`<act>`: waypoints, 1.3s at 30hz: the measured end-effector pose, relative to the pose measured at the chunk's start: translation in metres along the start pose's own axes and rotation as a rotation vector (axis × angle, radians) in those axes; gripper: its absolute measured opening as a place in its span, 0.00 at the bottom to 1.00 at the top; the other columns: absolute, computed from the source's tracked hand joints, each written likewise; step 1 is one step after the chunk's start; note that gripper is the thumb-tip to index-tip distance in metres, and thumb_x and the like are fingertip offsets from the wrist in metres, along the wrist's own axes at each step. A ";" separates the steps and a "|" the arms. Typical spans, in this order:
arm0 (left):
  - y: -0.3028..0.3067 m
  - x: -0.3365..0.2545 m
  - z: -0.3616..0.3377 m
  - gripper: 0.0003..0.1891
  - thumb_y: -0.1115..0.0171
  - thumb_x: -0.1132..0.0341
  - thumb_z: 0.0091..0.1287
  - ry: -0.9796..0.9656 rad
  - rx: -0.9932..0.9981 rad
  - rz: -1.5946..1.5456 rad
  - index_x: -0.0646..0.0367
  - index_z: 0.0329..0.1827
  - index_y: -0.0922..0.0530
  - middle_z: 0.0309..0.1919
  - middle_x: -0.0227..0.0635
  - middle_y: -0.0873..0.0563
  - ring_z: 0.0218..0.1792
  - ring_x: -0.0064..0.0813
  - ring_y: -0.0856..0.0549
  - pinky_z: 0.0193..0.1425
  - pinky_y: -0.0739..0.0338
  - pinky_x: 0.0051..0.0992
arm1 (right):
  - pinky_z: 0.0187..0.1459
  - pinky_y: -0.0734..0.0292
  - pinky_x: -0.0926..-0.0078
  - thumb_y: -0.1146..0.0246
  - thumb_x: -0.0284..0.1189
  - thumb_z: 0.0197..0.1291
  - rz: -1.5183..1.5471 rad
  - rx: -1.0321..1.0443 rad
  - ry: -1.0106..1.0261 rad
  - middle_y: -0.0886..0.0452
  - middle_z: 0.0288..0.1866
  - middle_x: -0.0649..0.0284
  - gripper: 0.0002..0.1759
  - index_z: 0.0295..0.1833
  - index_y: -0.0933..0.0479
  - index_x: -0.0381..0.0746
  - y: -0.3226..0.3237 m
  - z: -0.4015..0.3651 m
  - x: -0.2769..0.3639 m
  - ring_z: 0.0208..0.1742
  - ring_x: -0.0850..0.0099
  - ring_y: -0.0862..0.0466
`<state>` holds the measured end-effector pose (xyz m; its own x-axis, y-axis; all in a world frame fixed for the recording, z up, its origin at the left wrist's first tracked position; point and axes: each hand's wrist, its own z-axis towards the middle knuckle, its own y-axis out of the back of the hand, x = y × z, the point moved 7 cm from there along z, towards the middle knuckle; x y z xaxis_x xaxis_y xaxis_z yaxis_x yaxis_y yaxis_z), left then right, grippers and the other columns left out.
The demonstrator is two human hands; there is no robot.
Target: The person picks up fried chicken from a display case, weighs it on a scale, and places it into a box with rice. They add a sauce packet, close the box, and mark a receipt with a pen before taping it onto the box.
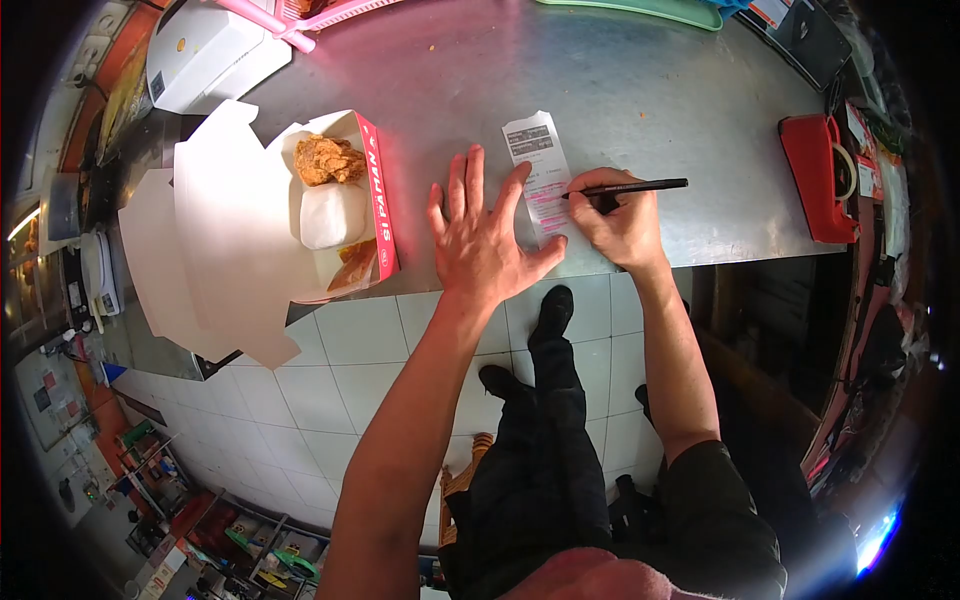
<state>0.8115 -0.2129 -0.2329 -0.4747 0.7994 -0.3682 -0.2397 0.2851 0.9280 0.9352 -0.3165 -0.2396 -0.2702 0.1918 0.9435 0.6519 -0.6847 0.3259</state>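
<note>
A narrow paper receipt point(541, 180) with pink marks lies on the metal counter point(430, 70). My left hand point(480, 235) rests with fingers spread at its left side, thumb and index finger touching its edge. Pinched in my right hand point(625, 225) is a black pen point(645, 186), its tip over the receipt's right edge. To the left stands an open cardboard food box point(377, 200) with red printed sides. Inside it are a piece of fried chicken point(328, 160), a white wrapped lump point(333, 216) and an orange-brown packet point(355, 264).
A red tape dispenser point(815, 180) sits at the counter's right end. At the back are a white printer-like machine point(215, 60), a pink basket point(345, 14) and a green tray point(640, 10). The box's lid point(225, 220) spreads leftward past the counter's front edge.
</note>
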 end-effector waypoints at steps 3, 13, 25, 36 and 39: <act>0.000 0.001 0.000 0.44 0.29 0.41 0.42 0.012 0.001 -0.015 0.38 0.67 0.33 0.72 0.46 0.44 0.73 0.45 0.45 0.73 0.53 0.51 | 0.23 0.34 0.80 0.35 0.22 0.47 -0.004 -0.003 0.017 0.22 0.20 0.65 0.06 0.32 0.20 0.32 0.000 0.000 0.000 0.19 0.82 0.29; 0.000 0.001 0.001 0.44 0.29 0.40 0.42 0.019 0.012 -0.007 0.38 0.67 0.33 0.73 0.46 0.44 0.73 0.45 0.45 0.73 0.53 0.51 | 0.23 0.34 0.80 0.35 0.23 0.46 -0.012 -0.006 0.007 0.22 0.20 0.65 0.07 0.32 0.20 0.32 -0.001 0.000 -0.003 0.19 0.81 0.29; -0.001 0.001 0.000 0.45 0.30 0.39 0.43 0.016 0.017 -0.009 0.38 0.68 0.33 0.73 0.46 0.46 0.74 0.44 0.45 0.73 0.54 0.51 | 0.22 0.36 0.80 0.35 0.20 0.42 -0.042 0.111 -0.006 0.22 0.22 0.65 0.04 0.28 0.20 0.33 -0.001 -0.002 0.003 0.19 0.81 0.29; 0.000 0.000 0.000 0.46 0.29 0.40 0.42 0.024 0.025 -0.006 0.38 0.68 0.34 0.73 0.46 0.45 0.74 0.45 0.46 0.73 0.54 0.51 | 0.19 0.37 0.79 0.33 0.23 0.40 -0.093 0.117 0.093 0.21 0.22 0.62 0.07 0.30 0.18 0.36 -0.004 0.000 0.005 0.16 0.78 0.31; -0.001 0.000 0.000 0.46 0.29 0.40 0.42 0.019 0.024 -0.007 0.38 0.68 0.34 0.73 0.46 0.45 0.74 0.45 0.45 0.73 0.54 0.51 | 0.19 0.37 0.78 0.33 0.23 0.39 -0.099 0.125 0.090 0.21 0.22 0.62 0.07 0.30 0.18 0.36 -0.004 0.000 0.001 0.16 0.77 0.30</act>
<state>0.8114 -0.2130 -0.2339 -0.4894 0.7872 -0.3753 -0.2228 0.3032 0.9265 0.9320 -0.3136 -0.2397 -0.3965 0.1861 0.8990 0.7002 -0.5720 0.4272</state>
